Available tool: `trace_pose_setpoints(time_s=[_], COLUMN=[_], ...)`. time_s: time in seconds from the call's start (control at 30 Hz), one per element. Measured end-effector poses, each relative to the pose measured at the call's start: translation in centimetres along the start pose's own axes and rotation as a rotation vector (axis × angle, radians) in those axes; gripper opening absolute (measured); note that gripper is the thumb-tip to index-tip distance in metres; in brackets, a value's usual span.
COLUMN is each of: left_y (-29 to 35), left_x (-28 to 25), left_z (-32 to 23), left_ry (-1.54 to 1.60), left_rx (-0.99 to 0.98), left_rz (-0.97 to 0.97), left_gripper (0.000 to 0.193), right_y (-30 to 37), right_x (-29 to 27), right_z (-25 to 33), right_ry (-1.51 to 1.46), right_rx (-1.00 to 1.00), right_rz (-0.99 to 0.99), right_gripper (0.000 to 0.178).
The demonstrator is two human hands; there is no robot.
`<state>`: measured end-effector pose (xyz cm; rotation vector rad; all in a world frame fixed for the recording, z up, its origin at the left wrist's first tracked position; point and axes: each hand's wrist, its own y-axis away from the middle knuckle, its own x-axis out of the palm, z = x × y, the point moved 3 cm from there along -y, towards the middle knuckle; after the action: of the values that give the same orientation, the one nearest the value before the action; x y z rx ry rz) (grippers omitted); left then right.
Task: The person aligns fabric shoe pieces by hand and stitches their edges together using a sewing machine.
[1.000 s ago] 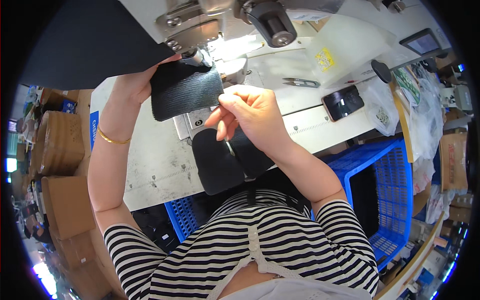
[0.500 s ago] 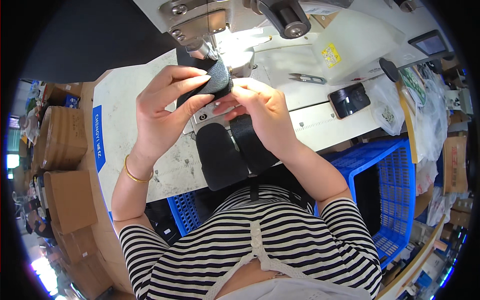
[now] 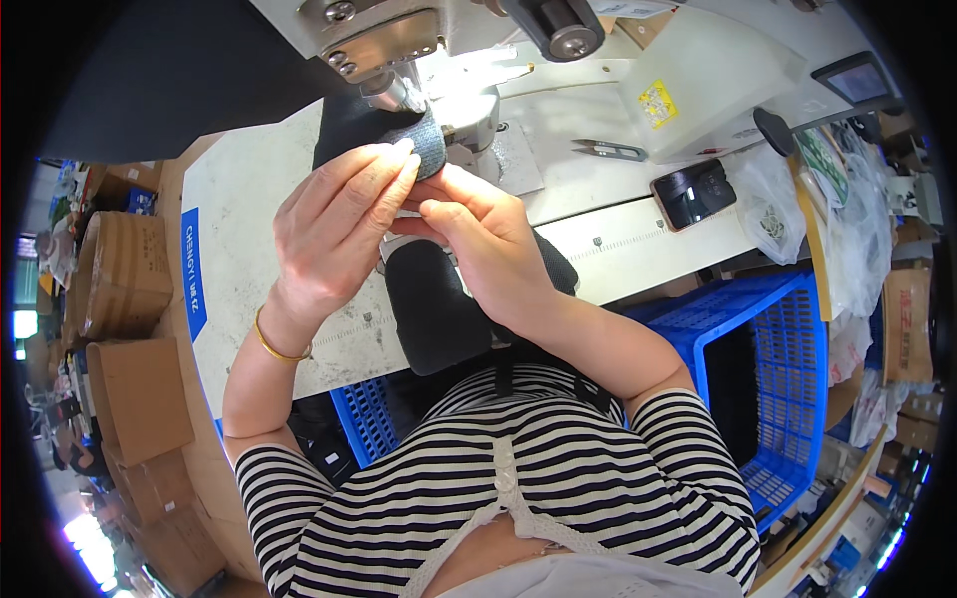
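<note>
Under the lit head of a sewing machine (image 3: 384,50) lies a dark, padded fabric piece (image 3: 431,148) with a rounded end. My left hand (image 3: 334,224) pinches its near edge, thumb and fingertips pressed together. From the right, my right hand (image 3: 488,234) grips the same edge, its fingers closed and partly hidden behind the left hand. The machine's presser foot (image 3: 399,92) is close above the fabric; I cannot tell whether it touches. Black padded pieces (image 3: 429,309) rest at the table's near edge, below my hands, partly covered by the right hand.
Thread snips (image 3: 610,149) and a phone (image 3: 695,195) lie on the white sewing table (image 3: 254,219) to the right. A clear plastic bag (image 3: 768,214) sits beyond the phone. Blue plastic crates (image 3: 797,399) stand below the table's near edge. Cardboard boxes (image 3: 140,399) are stacked at left.
The fabric piece has shifted left and turned slightly under the machine head. My right hand has moved left, nearer my left hand, whose fingers have drawn together.
</note>
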<state>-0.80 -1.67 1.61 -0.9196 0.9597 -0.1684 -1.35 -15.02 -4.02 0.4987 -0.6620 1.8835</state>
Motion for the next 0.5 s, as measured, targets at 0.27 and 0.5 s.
trace_pose_setpoints(time_s=[0.27,0.5], left_y=[-0.6,-0.7], left_x=[0.6,1.2], left_z=[1.3,2.0], left_ry=[-0.024,-0.045], left_rx=[0.023,0.019], left_rz=[0.0,-0.026], left_gripper=[0.035,0.032], right_y=[-1.4,-1.4], right_x=[0.2,1.1], right_z=[-0.7,-0.4], right_ry=[-0.076,-0.088], right_rx=[-0.006,-0.025], right_rz=[-0.012,-0.022], right_gripper=[0.039,0.05])
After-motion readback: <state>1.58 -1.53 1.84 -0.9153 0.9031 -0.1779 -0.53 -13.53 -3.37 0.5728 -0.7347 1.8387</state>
